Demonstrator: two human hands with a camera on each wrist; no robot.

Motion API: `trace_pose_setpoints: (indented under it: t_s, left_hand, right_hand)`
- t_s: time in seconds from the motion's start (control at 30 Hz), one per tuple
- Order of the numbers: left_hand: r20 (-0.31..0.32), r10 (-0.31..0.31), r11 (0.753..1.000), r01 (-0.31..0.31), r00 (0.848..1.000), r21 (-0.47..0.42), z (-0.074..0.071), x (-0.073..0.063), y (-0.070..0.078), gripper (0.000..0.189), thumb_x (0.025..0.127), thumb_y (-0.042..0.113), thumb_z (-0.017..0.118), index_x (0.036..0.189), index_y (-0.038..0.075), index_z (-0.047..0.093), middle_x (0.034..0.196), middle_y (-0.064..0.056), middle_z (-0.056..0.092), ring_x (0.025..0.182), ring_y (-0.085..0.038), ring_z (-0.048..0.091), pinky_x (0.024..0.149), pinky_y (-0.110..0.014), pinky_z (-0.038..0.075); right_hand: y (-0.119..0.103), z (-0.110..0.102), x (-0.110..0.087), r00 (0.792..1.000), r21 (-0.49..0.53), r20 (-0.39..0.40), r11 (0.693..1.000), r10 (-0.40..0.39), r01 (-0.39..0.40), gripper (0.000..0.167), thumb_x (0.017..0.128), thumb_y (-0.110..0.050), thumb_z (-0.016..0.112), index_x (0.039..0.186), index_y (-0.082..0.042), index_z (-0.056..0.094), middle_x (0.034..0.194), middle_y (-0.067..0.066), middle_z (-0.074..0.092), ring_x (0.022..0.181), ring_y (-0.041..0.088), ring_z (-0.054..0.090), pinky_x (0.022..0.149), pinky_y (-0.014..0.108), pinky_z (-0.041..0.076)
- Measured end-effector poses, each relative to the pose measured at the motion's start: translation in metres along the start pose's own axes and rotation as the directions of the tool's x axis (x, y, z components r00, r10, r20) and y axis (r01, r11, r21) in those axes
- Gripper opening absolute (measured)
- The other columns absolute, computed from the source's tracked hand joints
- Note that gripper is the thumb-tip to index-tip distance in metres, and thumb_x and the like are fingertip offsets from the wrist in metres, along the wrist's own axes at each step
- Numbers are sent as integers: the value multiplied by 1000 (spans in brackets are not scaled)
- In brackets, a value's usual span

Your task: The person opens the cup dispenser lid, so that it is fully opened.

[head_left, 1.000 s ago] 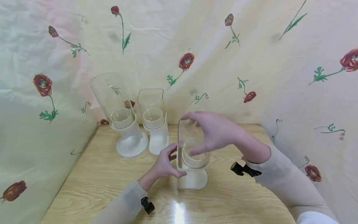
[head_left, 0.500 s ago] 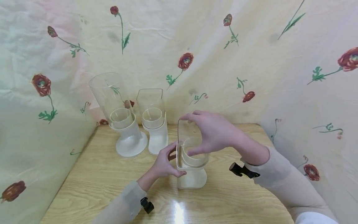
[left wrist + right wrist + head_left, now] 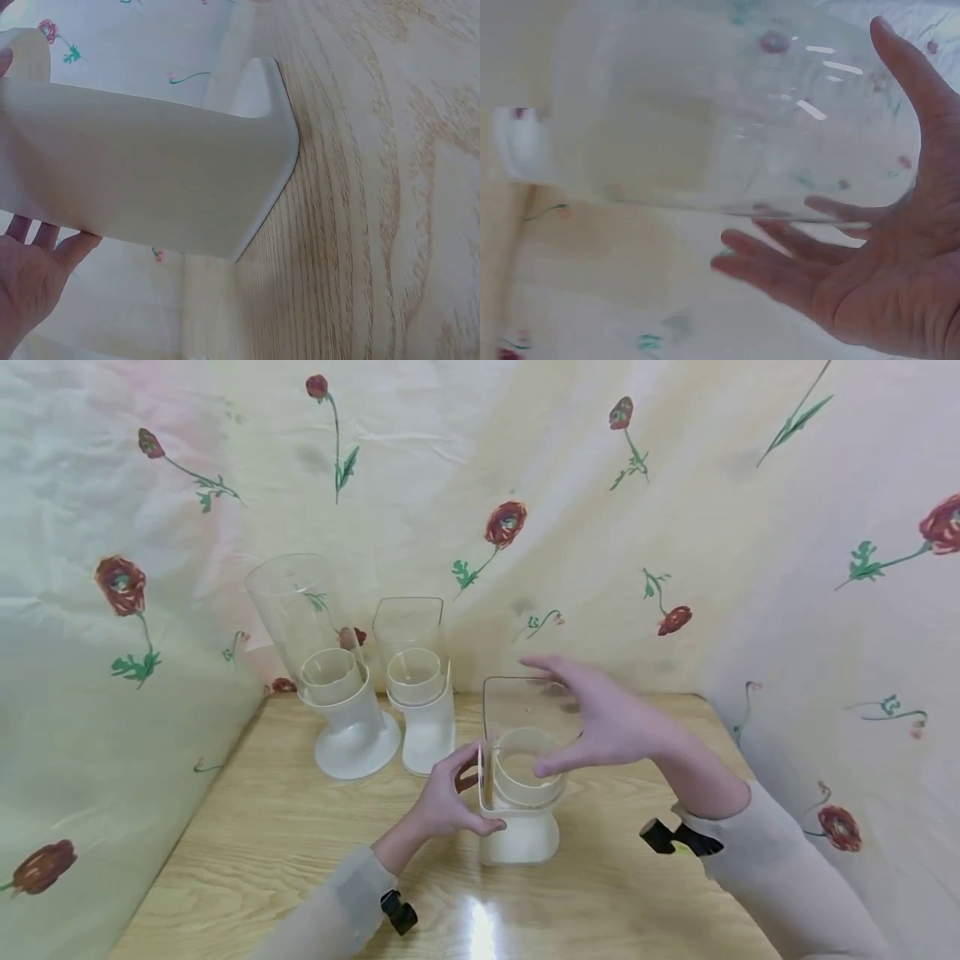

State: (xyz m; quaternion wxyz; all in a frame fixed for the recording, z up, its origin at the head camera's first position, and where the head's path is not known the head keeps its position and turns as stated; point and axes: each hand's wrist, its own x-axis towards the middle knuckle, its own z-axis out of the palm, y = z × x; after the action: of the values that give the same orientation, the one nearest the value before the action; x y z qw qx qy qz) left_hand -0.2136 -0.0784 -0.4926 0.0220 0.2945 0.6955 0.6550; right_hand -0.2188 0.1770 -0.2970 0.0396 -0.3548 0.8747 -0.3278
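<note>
A white stand (image 3: 519,842) with a clear open-topped container (image 3: 517,703) stands upright on the table, an off-white ring (image 3: 528,793) showing within it. My left hand (image 3: 444,800) grips the stand's left side, thumb in front and fingers behind. In the left wrist view, the stand's flat white wall (image 3: 150,165) lies between the fingers (image 3: 73,253) and the thumb at the left edge. My right hand (image 3: 626,717) is spread beside the container's upper right. Seen from the right wrist, thumb and fingers of the right hand (image 3: 907,277) stand apart around the clear container's end (image 3: 840,135).
Two similar white stands are at the back left: one with a tall round clear container (image 3: 288,597) on a round base (image 3: 358,747), one with a narrower clear container (image 3: 408,625). A floral cloth (image 3: 570,468) hangs behind and beside the wooden table (image 3: 255,860).
My right hand has moved off the container's rim to the right, its fingers opening wider. The left hand keeps its grip, and the stand stays in place.
</note>
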Motion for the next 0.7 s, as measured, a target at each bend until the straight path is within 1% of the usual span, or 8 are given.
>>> trace_pose_setpoints:
  t_s: [0.07, 0.13, 0.2, 0.3, 0.4, 0.47, 0.53, 0.7]
  left_hand:
    - [7, -4, 1000, 4, 1000, 1, 2, 0, 0, 100, 59, 2, 97, 150, 14, 57, 133, -15, 66, 125, -15, 64, 109, -37, 59]
    - [6, -6, 1000, 6, 1000, 8, 3, 0, 0, 100, 59, 2, 97, 150, 14, 57, 134, -15, 66, 126, -17, 65, 109, -38, 59]
    - [6, -6, 1000, 6, 1000, 8, 3, 0, 0, 101, 59, 2, 97, 151, 13, 56, 136, -16, 66, 128, -20, 64, 109, -40, 59]
    - [1, -9, 1000, 9, 1000, 2, 0, 1, 0, 104, 59, 1, 97, 153, 11, 54, 139, -17, 65, 130, -23, 63, 109, -42, 59]
    - [-7, -16, 1000, 16, 1000, -11, -1, 0, -1, 105, 59, 1, 97, 154, 11, 52, 140, -17, 65, 130, -20, 62, 110, -45, 58]
    - [-18, -14, 1000, 13, 1000, -7, 0, 0, -1, 105, 59, 2, 97, 153, 12, 53, 138, -16, 66, 128, -17, 63, 111, -47, 58]
    - [-23, -10, 1000, 10, 1000, 1, 0, -1, -2, 103, 59, 3, 97, 153, 14, 54, 137, -16, 66, 127, -15, 63, 111, -50, 57]
    - [-15, 0, 1000, 0, 1000, 5, 1, 0, -1, 102, 60, 3, 97, 152, 12, 55, 136, -18, 65, 125, -15, 63, 111, -51, 57]
  right_hand:
    - [8, 4, -7, 1000, 76, -5, 997, 25, -25, 111, 71, -30, 102, 161, -13, 38, 151, 11, 61, 134, 35, 64, 107, 54, 60]
    - [11, 7, -10, 999, 121, -18, 992, 39, -37, 107, 70, -31, 102, 157, -12, 43, 144, 10, 66, 128, 34, 68, 101, 50, 64]
    - [9, 9, -11, 998, 133, -40, 990, 46, -40, 104, 69, -33, 102, 154, -11, 46, 139, 9, 69, 123, 32, 71, 97, 46, 66]
    - [3, 10, -8, 996, 103, -76, 994, 39, -32, 103, 66, -35, 103, 152, -14, 50, 136, 6, 71, 120, 29, 73, 95, 43, 67]
    - [2, 12, -7, 994, 105, -104, 994, 38, -27, 107, 64, -34, 104, 153, -16, 47, 138, 5, 71, 121, 25, 73, 95, 42, 67]
    - [8, 16, -10, 991, 142, -133, 990, 29, -10, 110, 64, -30, 105, 155, -16, 44, 143, 6, 69, 125, 25, 71, 98, 43, 65]
    - [17, 22, -15, 987, 181, -157, 983, 32, -3, 113, 62, -27, 106, 156, -15, 43, 147, 6, 66, 131, 26, 67, 100, 40, 64]
    - [37, 38, -21, 986, 248, -169, 968, 9, 34, 104, 66, -21, 104, 154, -16, 48, 146, 10, 66, 131, 31, 68, 97, 34, 64]
